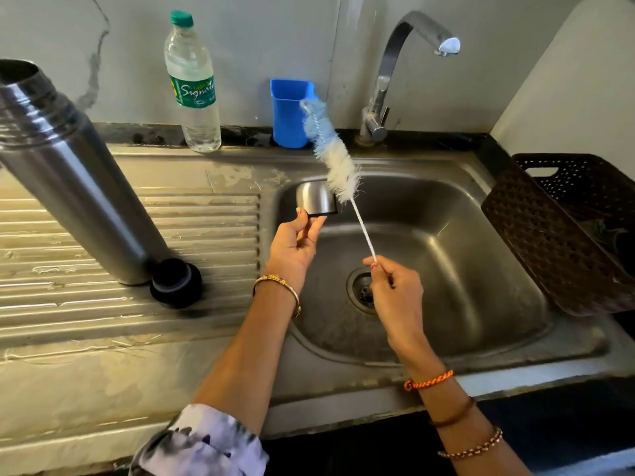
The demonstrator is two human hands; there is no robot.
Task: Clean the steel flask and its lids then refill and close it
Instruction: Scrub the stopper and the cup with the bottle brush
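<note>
The tall steel flask (72,173) stands open on the ribbed drainboard at left. Its black inner lid (176,282) lies beside the flask's base. My left hand (294,244) holds the steel cup lid (316,198) by its rim over the sink's back left corner. My right hand (395,286) pinches the end of the wire handle of a long bottle brush (335,156). The brush's white and blue bristles point up and away, beside the cup lid and outside it.
The steel sink basin (464,269) has a drain (364,292) below my right hand. The tap (405,63) is off. A plastic water bottle (194,84) and a blue holder (290,113) stand at the back. A dark brown basket (567,228) leans at right.
</note>
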